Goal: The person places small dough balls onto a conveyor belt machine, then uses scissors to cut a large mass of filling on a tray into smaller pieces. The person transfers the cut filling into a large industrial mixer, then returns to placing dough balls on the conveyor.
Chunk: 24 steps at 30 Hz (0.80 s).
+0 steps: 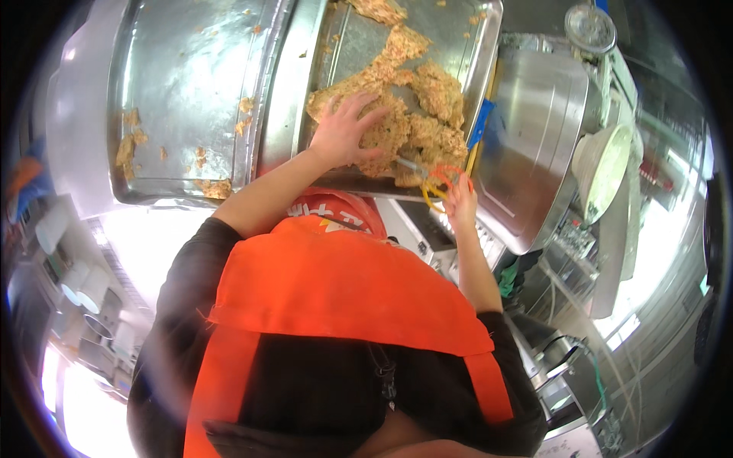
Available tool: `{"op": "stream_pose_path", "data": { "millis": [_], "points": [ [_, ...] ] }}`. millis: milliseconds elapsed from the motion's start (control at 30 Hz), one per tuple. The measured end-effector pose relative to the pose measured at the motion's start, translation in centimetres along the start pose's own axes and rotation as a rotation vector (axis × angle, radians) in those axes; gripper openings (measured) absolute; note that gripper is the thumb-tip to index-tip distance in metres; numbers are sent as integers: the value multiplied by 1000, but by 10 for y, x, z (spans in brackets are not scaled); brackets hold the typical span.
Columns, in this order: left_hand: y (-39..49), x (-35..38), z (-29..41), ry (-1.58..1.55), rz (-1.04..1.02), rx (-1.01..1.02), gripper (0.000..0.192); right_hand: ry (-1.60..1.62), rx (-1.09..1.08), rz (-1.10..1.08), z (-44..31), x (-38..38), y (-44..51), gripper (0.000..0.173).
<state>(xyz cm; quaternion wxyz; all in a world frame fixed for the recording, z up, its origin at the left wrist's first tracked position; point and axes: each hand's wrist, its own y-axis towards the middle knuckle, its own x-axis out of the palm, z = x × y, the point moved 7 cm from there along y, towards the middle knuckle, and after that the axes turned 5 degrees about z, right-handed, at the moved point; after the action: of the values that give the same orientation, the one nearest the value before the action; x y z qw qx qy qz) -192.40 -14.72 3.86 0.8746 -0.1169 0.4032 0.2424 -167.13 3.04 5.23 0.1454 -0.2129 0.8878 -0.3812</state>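
Observation:
A metal tray (478,43) before me holds large, uneven golden-brown slabs of what looks like fried or breaded food (435,91). My left hand (343,131) rests on the nearest slab with its fingers spread, holding nothing. At the tray's near right corner, my right hand (461,201) grips a pair of scissors (433,192) by red and yellow handles. Their metal blades point left, into the edge of the food, and the tips are hidden there.
To the left stands a second metal tray (189,114) with scattered crumbs. A stainless steel surface (532,131) adjoins on the right, beside a blue object (481,124) at the tray's edge. Farther right is a pale bowl-shaped object (604,172). My orange apron (355,280) hangs close below the trays.

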Motion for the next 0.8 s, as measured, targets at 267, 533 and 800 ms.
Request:
{"op": "stream_pose_path", "data": {
  "millis": [267,533,800],
  "points": [
    [-20,-17,-20,-109,140,0,66,-686,-481,-151,-124,88,-92,27],
    [-22,-1,-26,-119,253,-32,68,-1128,-542,-106,-113,171,-75,25],
    [-22,-1,-26,-159,323,-24,73,-1211,-742,-192,-116,202,-63,29]
  ]
}}
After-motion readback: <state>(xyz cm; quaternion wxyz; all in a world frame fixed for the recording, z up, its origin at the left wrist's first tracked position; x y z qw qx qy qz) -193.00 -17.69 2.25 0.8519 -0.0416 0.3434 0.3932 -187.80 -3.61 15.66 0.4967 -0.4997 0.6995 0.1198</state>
